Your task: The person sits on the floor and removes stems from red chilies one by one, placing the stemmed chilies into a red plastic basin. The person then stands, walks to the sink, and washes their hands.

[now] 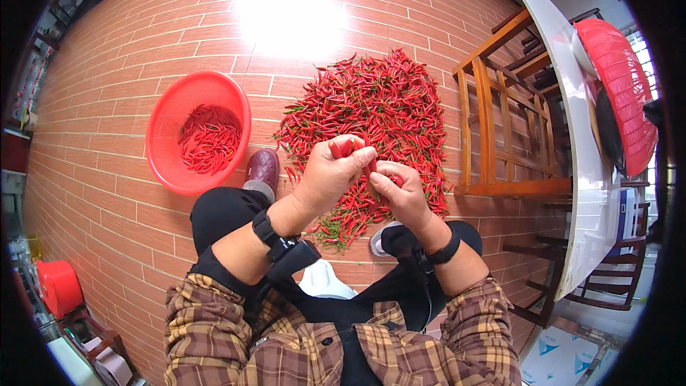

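Note:
Several red chili peppers are gripped in my left hand, their ends poking out past the thumb. My right hand meets it from the right, its fingers closed around red chilies. Both hands are held above a broad heap of red chilies with green stems spread over the floor. At the near edge of that heap lies a small pile of loose green stems. To the left stands a red plastic colander basket, with red chilies in its bottom.
My shoe is between the basket and the heap. A wooden chair and a white-topped table stand at the right, with a red mesh food cover on the table. A red container is at lower left.

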`<state>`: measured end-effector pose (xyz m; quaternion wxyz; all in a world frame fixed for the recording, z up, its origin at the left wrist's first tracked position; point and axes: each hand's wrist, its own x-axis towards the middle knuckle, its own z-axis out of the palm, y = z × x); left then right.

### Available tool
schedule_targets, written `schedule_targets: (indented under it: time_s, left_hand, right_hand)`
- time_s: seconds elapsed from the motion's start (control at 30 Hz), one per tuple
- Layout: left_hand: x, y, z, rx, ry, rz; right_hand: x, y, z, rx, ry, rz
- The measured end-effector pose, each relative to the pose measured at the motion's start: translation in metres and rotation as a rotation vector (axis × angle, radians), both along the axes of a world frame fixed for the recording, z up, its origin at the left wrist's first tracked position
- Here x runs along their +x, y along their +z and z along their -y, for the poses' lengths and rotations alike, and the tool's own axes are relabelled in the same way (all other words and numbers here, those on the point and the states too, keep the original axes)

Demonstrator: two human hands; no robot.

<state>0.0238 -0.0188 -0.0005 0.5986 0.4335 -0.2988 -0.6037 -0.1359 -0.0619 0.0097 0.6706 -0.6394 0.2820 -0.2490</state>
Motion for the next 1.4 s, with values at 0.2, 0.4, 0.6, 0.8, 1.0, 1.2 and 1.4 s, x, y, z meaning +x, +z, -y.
schedule_targets:
  time_s: [0.2,0.4,0.6,0.8,1.0,1.2,1.4]
  left_hand:
    - [-0.007,0.006,-0.009,-0.216,0.187,0.722]
    - [-0.001,0.012,0.001,0.025,0.047,-0.016]
    - [-0.003,0.009,0.001,0.057,0.044,-0.137]
    - [-0.005,0.001,0.0,0.065,-0.003,-0.198]
    - [0.002,-0.003,0.001,0.368,-0.18,-0.643]
    - [0.039,-0.004,0.008,0.204,-0.113,-0.825]
    - [0.037,-0.002,0.002,0.299,-0.183,-0.867]
  right_hand:
    - [-0.001,-0.007,0.001,0.543,-0.071,0.057]
    - [-0.002,-0.009,0.001,0.576,-0.175,0.042]
    - [-0.005,-0.002,0.001,0.512,-0.064,-0.03]
    - [-0.001,-0.006,0.0,-0.131,-0.038,-0.078]
    - [-0.001,-0.009,-0.005,-0.896,0.075,0.1]
    - [0.002,-0.02,-0.008,-0.516,0.732,-0.316]
    - [-0.008,-0.013,0.004,0.162,0.238,-0.272]
